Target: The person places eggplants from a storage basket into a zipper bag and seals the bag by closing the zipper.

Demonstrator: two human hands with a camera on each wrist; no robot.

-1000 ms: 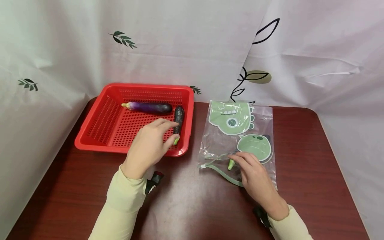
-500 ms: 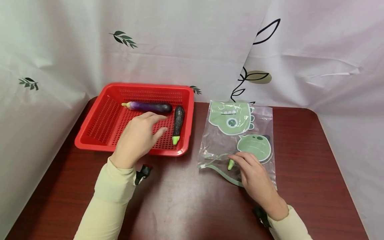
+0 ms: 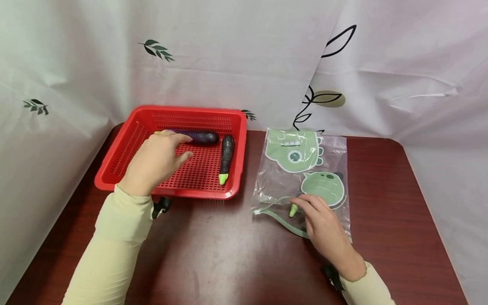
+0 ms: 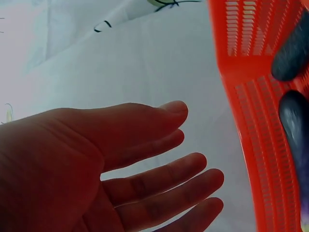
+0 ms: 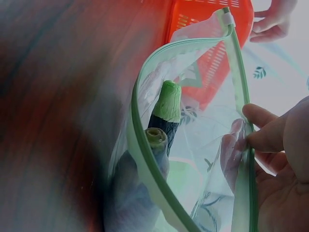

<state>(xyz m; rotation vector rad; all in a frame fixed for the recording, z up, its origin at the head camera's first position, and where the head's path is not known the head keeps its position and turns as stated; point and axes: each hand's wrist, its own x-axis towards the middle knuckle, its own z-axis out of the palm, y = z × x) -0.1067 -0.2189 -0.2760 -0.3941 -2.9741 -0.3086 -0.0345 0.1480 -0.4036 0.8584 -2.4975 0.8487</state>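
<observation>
My left hand (image 3: 154, 159) hovers over the left part of a red plastic basket (image 3: 198, 193), its fingers loosely bent and holding nothing. The purple eggplant (image 3: 202, 137) lies along the basket's back, its pale stem end partly hidden by that hand. A dark wrinkled vegetable with a green end (image 3: 226, 154) lies along the right side. My right hand (image 3: 325, 228) pinches one edge of a clear zip bag (image 3: 276, 182), holding its mouth apart. Inside the bag, the right wrist view shows another green-ended dark vegetable (image 5: 168, 104) and a purplish eggplant (image 5: 130, 198).
The bag carries green cartoon prints and lies on a dark red-brown table (image 3: 385, 203), right of the basket. White cloth (image 3: 213, 55) with leaf drawings hangs behind the table and at its sides.
My left hand has moved left over the basket, away from the dark green-ended vegetable, which stays in place. My right hand keeps its hold on the bag's edge.
</observation>
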